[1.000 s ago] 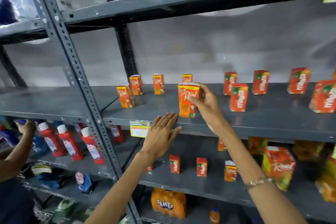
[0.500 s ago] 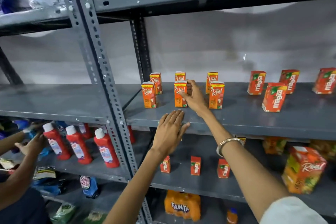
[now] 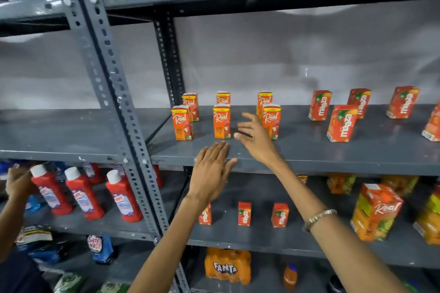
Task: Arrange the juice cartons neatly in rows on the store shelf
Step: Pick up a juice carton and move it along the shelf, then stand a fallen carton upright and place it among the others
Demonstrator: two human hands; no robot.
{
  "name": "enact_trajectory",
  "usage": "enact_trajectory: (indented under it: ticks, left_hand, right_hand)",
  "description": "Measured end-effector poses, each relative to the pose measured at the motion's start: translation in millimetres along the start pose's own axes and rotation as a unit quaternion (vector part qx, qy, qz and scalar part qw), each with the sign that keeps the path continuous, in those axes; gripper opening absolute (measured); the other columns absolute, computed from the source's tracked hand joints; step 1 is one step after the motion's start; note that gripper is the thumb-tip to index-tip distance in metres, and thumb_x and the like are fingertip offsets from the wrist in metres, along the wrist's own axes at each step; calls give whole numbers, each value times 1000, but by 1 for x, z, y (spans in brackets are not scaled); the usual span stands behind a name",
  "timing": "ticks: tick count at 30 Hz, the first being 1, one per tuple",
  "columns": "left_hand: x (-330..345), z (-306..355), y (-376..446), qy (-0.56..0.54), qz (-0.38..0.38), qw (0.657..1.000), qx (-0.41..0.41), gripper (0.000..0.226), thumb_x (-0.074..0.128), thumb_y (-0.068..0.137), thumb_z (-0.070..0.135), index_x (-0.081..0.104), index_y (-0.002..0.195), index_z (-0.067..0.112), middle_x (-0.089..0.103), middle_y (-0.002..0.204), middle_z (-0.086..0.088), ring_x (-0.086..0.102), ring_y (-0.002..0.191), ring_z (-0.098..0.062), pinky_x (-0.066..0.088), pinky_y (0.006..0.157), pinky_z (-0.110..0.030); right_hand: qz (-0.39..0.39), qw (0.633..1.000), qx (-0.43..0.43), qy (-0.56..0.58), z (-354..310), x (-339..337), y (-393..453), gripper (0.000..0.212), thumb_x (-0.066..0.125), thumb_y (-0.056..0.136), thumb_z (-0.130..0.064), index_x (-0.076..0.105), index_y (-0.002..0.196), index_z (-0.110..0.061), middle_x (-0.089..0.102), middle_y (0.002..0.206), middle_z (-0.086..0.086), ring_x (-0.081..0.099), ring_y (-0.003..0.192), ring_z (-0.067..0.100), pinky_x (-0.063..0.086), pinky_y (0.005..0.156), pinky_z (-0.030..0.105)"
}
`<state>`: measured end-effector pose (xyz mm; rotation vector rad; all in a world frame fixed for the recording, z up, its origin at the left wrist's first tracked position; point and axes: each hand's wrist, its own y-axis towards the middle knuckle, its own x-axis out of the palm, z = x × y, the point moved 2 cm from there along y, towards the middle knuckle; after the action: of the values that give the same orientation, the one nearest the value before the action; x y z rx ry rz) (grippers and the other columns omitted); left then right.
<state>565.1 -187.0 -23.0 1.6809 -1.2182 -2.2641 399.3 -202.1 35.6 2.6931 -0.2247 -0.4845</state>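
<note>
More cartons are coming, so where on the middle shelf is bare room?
Bare: the shelf front strip, and the gap between the Real cartons and Maaza cartons. Crowded: between the Real cartons, where the right hand reaches.

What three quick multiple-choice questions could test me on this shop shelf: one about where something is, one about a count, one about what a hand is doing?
1. Where is the Fanta pack?
A. top shelf
B. same shelf as the small Real cartons
C. lowest shelf in view

2. How many small Real cartons stand on the middle shelf?
A. three
B. six
C. nine

3. What is the right hand doing?
A. open, holding nothing
B. gripping a carton
C. holding a bottle

Answers: 1 C, it sits below the two carton shelves. 2 B, three in front, three behind. 3 A, fingers spread between the middle front carton and the right front carton.
</note>
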Motion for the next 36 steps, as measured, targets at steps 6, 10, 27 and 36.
enact_trajectory:
  ticks: [6, 10, 27, 36]
  left_hand:
    - [5, 53, 2, 24, 1, 1000, 19, 63, 24, 104, 55, 55, 142, 15, 57, 147, -5, 48, 141, -22, 19, 126, -48]
    - [20, 134, 15, -28, -11, 998, 46, 61, 29, 103, 53, 58, 139, 14, 60, 144, -5, 52, 138, -22, 27, 123, -46]
    - [105, 450, 87, -95, -91, 988, 81, 58, 30, 105, 53, 49, 145, 15, 50, 154, -5, 40, 146, -23, 20, 123, -43]
    - [116, 455, 90, -71, -105, 990, 61, 59, 24, 106, 55, 37, 153, 21, 38, 161, 1, 29, 151, -16, 3, 127, -39]
  right_hand:
    - [46, 998, -50, -1, 8, -78, -72, 16, 62, 97, -15, 67, 112, -14, 76, 101, 4, 73, 96, 14, 61, 86, 39]
    - [117, 991, -48, -51, 27, -156, -109, 9, 64, 96, -12, 71, 100, -14, 76, 91, 1, 73, 86, 15, 60, 80, 35]
    - [312, 848, 39, -426, 97, -529, -160, 19, 59, 90, -20, 71, 81, -7, 72, 83, 16, 65, 89, 36, 50, 84, 43]
    - [257, 796, 264, -480, 119, -568, -138, 56, 62, 93, -39, 59, 127, 5, 54, 135, 29, 50, 125, 43, 47, 100, 48]
